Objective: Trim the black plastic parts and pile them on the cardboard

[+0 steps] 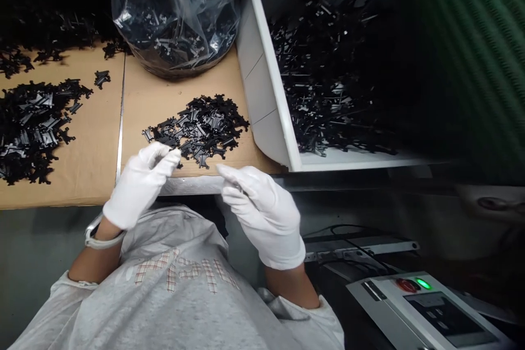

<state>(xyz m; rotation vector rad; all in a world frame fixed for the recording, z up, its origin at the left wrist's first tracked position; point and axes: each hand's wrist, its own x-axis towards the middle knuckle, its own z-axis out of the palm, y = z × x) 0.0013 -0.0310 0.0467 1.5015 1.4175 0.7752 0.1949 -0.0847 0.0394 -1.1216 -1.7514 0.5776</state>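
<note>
My left hand (141,183), in a white glove, is at the near edge of a pile of small black plastic parts (205,126). Its thumb and fingers are pinched together; whatever may be between them is too small or hidden to name. To the right, my right hand (264,213), gloved too, is in front of the table edge with its fingers bent and pressed together. A small dark spot shows between those fingers, but I cannot make out what it is. The two hands are apart from each other.
A clear plastic bag (176,27) of black parts stands behind the pile. A larger heap (33,126) lies left on the cardboard (98,158). At right, a white-walled bin (262,71) holds many dark parts. A control box (410,306) with a green light is lower right.
</note>
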